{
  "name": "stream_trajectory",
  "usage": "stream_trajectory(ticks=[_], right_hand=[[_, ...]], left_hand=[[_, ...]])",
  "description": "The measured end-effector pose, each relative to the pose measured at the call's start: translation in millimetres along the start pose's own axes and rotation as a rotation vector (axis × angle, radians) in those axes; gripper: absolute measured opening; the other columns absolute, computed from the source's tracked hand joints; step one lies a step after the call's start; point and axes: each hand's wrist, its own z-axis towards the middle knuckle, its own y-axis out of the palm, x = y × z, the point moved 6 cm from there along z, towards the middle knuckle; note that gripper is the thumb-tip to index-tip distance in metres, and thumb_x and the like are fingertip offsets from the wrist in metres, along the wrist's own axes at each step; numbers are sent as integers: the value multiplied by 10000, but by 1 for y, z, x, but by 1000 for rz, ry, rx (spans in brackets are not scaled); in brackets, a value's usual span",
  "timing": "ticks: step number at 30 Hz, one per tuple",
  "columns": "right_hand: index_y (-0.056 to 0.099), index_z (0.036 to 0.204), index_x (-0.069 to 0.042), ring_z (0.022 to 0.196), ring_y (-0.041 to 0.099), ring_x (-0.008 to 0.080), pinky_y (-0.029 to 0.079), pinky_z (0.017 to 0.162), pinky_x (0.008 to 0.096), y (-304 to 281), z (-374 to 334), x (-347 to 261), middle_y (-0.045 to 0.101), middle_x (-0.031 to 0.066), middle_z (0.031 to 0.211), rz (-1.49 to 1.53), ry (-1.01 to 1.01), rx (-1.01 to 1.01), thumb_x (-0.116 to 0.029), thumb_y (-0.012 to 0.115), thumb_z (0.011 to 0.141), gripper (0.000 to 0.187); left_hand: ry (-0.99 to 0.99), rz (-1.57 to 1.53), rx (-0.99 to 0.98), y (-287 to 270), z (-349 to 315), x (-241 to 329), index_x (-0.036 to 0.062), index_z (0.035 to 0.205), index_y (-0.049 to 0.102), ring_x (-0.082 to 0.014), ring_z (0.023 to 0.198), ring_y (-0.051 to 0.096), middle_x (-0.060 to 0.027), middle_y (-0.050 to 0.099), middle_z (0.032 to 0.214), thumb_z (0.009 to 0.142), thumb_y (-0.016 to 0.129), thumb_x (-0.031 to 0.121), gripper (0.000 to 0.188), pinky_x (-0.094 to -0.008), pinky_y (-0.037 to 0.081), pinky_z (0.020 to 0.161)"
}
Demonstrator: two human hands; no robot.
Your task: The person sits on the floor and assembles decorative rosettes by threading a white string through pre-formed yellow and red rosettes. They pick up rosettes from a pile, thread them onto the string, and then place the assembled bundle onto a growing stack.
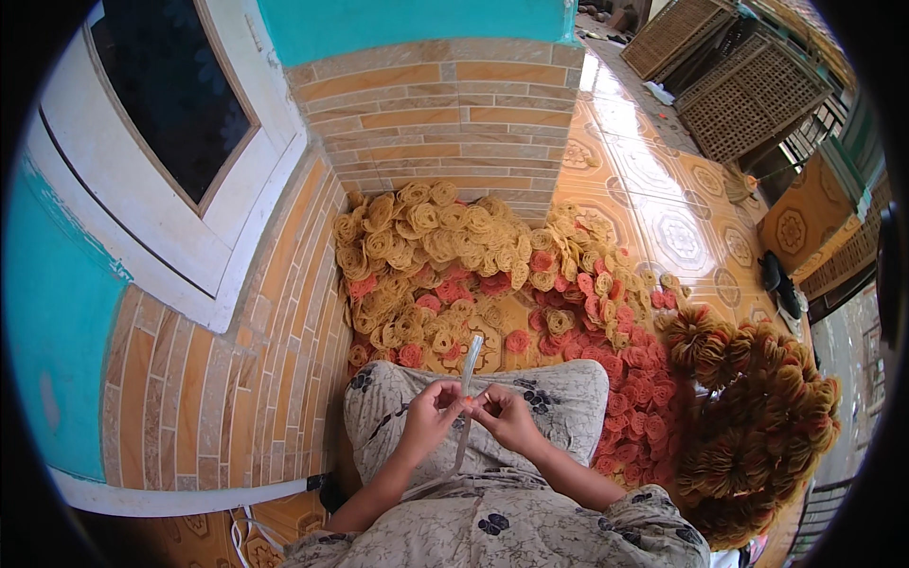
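Note:
A narrow clear plastic strip [472, 352] stands up from between my hands over my lap, and its lower part trails down onto the patterned cloth. My left hand [432, 411] pinches it from the left with bent fingers. From the other side, my right hand [506, 417] closes on the same strip, fingertips meeting those of the left. A tiny orange bit shows between the fingertips; what it is I cannot make out. Beyond my knees lie heaps of round, lacy, coiled discs, tan ones [417, 222] at the back and pinkish-red ones [644, 402] to the right.
Thick bundles of brown and reddish discs [757, 426] are piled at my right. A tiled wall [426, 118] bounds the far side, with a white door [161, 161] at left. Woven racks [753, 95] and dark footwear [778, 281] are at the far right.

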Motion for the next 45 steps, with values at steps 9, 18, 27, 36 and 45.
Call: stream_trajectory(ticks=[9,18,27,36,45], right_hand=[[586,864,-30,688,449,12,374,597,180,6,-2,5,551,-56,782,106,145,8,-164,689,905,174],[637,997,3,886,553,49,447,788,214,-1,9,13,636,4,973,235,64,-81,-132,643,931,150],[648,873,10,645,424,17,342,554,203,-9,9,14,564,-62,720,-16,93,-24,-159,660,925,177],[664,837,-4,540,379,19,308,472,232,-11,4,-2,527,-51,598,-279,22,87,-177,692,887,182],[665,826,-5,513,426,61,354,473,275,-6,2,6,552,27,574,-355,-30,130,-201,700,850,200]], left_hand=[[-138,-39,-22,-11,6,-12,-24,928,658,-40,728,579,-9,669,808,887,699,139,173,-198,466,653],[-11,276,-104,-12,0,-4,-26,947,671,-57,737,602,-23,678,825,882,683,114,154,-226,488,672],[-109,193,-80,-10,-3,-6,-26,950,642,-31,726,562,1,647,819,902,662,109,144,-202,458,637],[-1,241,-33,-4,-3,-2,-20,956,639,-89,701,593,-45,653,793,884,692,158,200,-250,480,643],[251,475,37,2,-13,14,-18,947,567,-221,739,574,-117,570,862,895,623,60,109,-318,468,653]])
